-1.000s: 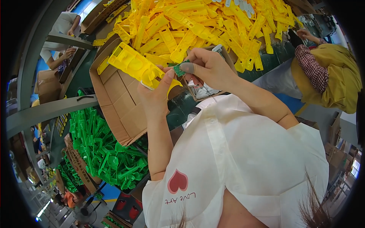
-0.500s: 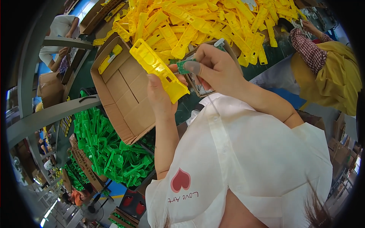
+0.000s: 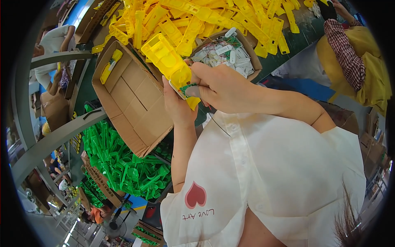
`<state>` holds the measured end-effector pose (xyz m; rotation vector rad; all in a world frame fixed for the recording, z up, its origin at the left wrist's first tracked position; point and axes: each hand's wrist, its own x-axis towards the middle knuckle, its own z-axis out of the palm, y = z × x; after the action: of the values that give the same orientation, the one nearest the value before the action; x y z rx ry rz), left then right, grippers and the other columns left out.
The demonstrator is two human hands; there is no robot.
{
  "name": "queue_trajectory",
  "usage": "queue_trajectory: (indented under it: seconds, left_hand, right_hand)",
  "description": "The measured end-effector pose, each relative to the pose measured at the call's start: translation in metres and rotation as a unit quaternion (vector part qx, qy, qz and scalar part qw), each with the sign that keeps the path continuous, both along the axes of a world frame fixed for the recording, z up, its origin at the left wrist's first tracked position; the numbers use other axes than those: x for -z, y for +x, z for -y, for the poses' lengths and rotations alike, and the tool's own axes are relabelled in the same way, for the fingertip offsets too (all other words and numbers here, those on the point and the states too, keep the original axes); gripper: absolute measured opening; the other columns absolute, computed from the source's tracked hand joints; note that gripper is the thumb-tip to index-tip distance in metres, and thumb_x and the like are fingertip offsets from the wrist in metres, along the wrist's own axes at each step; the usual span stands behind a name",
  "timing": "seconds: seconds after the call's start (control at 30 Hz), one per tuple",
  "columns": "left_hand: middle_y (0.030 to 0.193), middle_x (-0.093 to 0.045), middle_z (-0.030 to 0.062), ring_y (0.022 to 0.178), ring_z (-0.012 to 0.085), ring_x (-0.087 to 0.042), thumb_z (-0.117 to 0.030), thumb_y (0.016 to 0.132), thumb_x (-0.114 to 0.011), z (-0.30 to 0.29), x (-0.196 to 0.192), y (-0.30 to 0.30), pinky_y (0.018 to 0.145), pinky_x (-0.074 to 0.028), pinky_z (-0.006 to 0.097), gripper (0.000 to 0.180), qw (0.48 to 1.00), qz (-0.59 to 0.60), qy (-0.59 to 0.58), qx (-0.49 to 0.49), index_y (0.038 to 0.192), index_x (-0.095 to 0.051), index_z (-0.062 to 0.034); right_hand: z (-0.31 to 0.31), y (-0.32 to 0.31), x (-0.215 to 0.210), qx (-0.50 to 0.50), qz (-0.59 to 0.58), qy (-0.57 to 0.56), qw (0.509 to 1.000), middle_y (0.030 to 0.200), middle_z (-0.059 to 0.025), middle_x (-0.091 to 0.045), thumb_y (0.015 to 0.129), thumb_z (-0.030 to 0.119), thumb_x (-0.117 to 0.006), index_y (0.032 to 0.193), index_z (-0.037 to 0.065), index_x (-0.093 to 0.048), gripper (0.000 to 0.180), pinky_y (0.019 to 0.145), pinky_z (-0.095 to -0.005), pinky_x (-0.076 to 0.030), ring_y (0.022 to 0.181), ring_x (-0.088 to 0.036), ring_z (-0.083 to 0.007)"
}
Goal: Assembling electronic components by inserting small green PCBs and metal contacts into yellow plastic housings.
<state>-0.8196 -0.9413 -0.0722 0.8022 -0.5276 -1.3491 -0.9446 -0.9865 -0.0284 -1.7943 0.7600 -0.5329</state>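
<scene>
My left hand grips a long yellow plastic housing, molded with recesses, tilted above the table. My right hand pinches a small green circuit board with thumb and fingers and holds it against the housing's lower part. A white piece shows beside the board, and a thin dark wire trails toward my shirt. The fingers partly hide where board and housing meet.
Left of my hands stands a cardboard box with one yellow assembly inside. A smaller box of white parts sits behind my right hand. Beyond lies a heap of yellow housings; green parts fill the lower left. Co-workers sit nearby.
My right hand has moved down and left with the circuit board, bringing it against the yellow housing. The housing has turned, and the box of white parts shows more fully.
</scene>
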Motion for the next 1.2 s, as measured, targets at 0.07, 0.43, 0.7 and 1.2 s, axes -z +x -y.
queue_trajectory:
  seconds: [0.07,0.43,0.7,1.2]
  left_hand:
    - [0.110,-0.050,0.0087,0.101,0.0206,-0.050,-0.036,0.088,-0.028,0.000,0.001,-0.001,0.085,-0.040,0.032,0.043,1.000,0.007,0.004,-0.006,0.120,-0.037,-0.0073]
    - [0.110,-0.051,0.0098,0.100,0.0207,-0.051,-0.036,0.092,-0.018,-0.003,0.003,-0.002,0.086,-0.040,0.032,0.048,0.998,0.042,0.036,-0.024,0.117,-0.040,-0.0011]
    - [0.107,-0.052,0.0086,0.095,0.0195,-0.052,-0.034,0.092,-0.020,-0.007,-0.005,-0.010,0.080,-0.042,0.030,0.045,0.992,0.067,0.079,-0.069,0.115,-0.041,-0.0005]
    - [0.119,-0.045,0.0066,0.109,0.0208,-0.044,-0.022,0.089,-0.040,-0.029,0.013,0.008,0.092,-0.034,0.037,0.039,0.992,-0.110,0.029,0.060,0.124,-0.035,-0.0054]
  right_hand:
    - [0.000,-0.001,0.001,-0.009,-0.015,-0.006,1.000,0.057,-0.0177,-0.052,0.072,0.003,-0.048,0.081,-0.002,-0.041,0.012,0.050,-0.0393,-0.042,0.055,-0.055,-0.0337]
    - [-0.003,0.002,0.016,0.005,0.016,-0.055,0.998,0.049,-0.0101,-0.049,0.078,0.008,-0.054,0.076,0.003,-0.037,0.019,0.040,-0.0347,-0.037,0.044,-0.052,-0.0265]
    - [-0.011,0.007,0.019,0.046,0.049,-0.054,0.996,0.052,-0.0100,-0.052,0.080,0.008,-0.052,0.076,0.001,-0.036,0.018,0.039,-0.0304,-0.036,0.042,-0.052,-0.0204]
    - [-0.004,-0.002,0.021,0.016,-0.064,-0.221,0.973,0.068,-0.0132,-0.054,0.074,0.012,-0.057,0.092,0.003,-0.042,0.024,0.051,-0.0355,-0.043,0.061,-0.055,-0.0298]
